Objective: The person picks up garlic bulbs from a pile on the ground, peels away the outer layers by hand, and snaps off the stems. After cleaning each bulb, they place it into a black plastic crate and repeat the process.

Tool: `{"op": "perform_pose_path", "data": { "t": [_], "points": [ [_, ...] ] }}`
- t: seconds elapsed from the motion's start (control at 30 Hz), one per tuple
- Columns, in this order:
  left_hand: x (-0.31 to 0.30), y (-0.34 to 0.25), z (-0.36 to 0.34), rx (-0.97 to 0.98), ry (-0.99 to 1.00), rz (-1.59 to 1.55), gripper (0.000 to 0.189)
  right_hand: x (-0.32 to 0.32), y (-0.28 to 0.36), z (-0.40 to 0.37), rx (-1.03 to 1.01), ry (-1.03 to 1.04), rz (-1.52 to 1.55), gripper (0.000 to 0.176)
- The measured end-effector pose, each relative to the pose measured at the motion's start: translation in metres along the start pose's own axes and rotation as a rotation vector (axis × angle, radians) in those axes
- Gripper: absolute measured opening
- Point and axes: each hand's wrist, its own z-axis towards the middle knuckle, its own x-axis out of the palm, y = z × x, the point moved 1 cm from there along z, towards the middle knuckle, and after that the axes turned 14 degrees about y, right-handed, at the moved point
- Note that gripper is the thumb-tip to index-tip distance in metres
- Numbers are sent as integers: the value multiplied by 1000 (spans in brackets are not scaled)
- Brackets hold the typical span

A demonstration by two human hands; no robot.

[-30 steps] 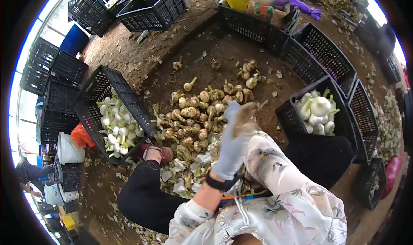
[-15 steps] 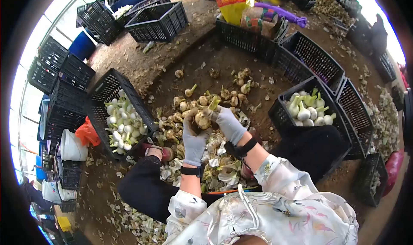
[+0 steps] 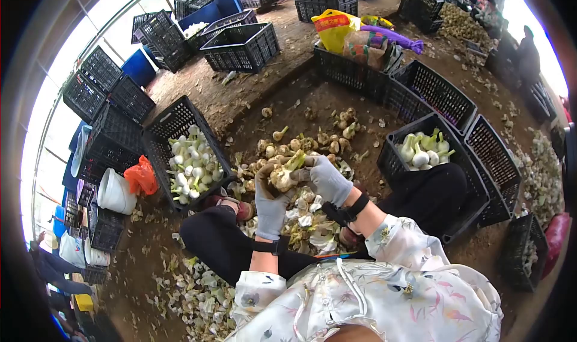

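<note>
My left hand [image 3: 271,204], in a grey glove, is closed round a garlic bulb [image 3: 281,177] with dirty outer skin and a short green stem. My right hand [image 3: 327,180], also gloved, has its fingers pressed together at the right side of the same bulb. Just beyond both hands lies a heap of unpeeled bulbs [image 3: 300,144] on the soil. Loose peeled skins [image 3: 321,237] lie below the hands, between the legs. Clean white bulbs [image 3: 193,165] fill part of the black crate [image 3: 161,135] at left.
Another crate [image 3: 390,162] with white bulbs [image 3: 421,150] stands by the right knee. Empty crates [image 3: 436,93] line the right. A yellow bag [image 3: 333,33] lies at the top. A white bucket [image 3: 116,192] and red bag [image 3: 141,177] are at left. A person [image 3: 54,267] is at far left.
The camera view has shifted, so the crates at left appear further right. The bulb in my hands is turned, its stem now leaning up and right, and my right fingers have moved down beside it.
</note>
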Motion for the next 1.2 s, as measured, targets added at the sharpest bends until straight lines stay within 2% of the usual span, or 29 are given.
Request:
{"op": "perform_pose_path", "data": {
  "t": [0.03, 0.07, 0.1, 0.17, 0.27, 0.37, 0.43, 0.47, 0.5, 0.57, 0.6, 0.7, 0.73, 0.77, 0.83, 0.87, 0.9, 0.97, 1.0, 1.03, 1.07, 1.1, 1.13, 1.17, 1.2],
  "points": [
    [1, -5, -3, -41, 11, -48, 71, 1, 1, -2, 3, 3, 4, 20],
    [3, -11, -8, 10, 46, -110, 64, 1, 4, -3, -64, 56, -193, 21],
    [2, -18, -11, 5, 42, -107, 64, 0, 6, -4, -131, 106, -387, 22],
    [0, -29, -18, -134, 29, -544, 52, -6, 14, -1, -337, 130, -822, 30],
    [-3, -14, -21, -184, -45, -440, 48, 10, 17, -6, -257, 19, -987, 22],
    [-1, -8, -24, -287, -102, -400, 50, 19, 6, -11, -126, -7, -814, 25],
    [0, -9, -26, -257, -209, -71, 50, 14, -10, -9, -124, -175, -820, 23],
    [-6, -3, -25, -225, -266, -112, 50, 9, -16, -6, -143, -165, -634, 23],
    [-9, -1, -27, -228, -268, -108, 50, 5, -23, -5, -142, -164, -629, 23],
    [-10, -3, -27, -104, -209, -92, 48, 9, -25, -7, -59, -188, -421, 23],
    [-9, -4, -26, -41, -179, -88, 48, 9, -27, -7, -91, -204, -471, 22],
    [-7, -2, -25, -98, -85, -31, 53, 24, -14, -13, -18, -139, -518, 22],
    [-4, -8, -23, -223, -168, -210, 61, 16, -25, -9, -60, -130, -394, 17],
    [-5, -9, -24, -232, -167, -208, 61, 6, -33, -4, -93, -103, -157, 17],
    [-8, -13, -21, -167, -83, -164, 67, -8, -40, 2, -110, -389, 211, 14],
    [-7, -20, -23, -180, -24, -96, 70, -49, -67, 12, -170, -348, 311, 16],
    [-11, -14, -26, -209, 51, -127, 76, -59, -69, 19, -171, -415, 402, 21],
    [-11, -23, -34, -174, 37, -116, 81, -86, -67, 23, -219, -598, 355, 22],
    [-17, -27, -39, -203, 31, -172, 92, -86, -68, 15, -215, -605, 360, 22],
    [-21, -28, -37, -199, 31, -171, 92, -65, -42, 8, 128, -365, -352, 23],
    [-26, -29, -32, -108, 48, 76, 96, -52, -27, 8, 465, -71, -1056, 24],
    [-29, -29, -36, -37, 63, 319, 101, -46, -41, 12, 443, 48, -1314, 26],
    [-37, -25, -36, -72, 78, 564, 108, -24, -40, 6, 279, 35, -1074, 30],
    [-39, -21, -36, -98, 65, 459, 109, 0, -22, 4, 107, 16, -844, 34],
    [-35, -22, -35, -177, 71, 382, 110, 17, -3, 5, 33, 94, -947, 32]
  ]
}}
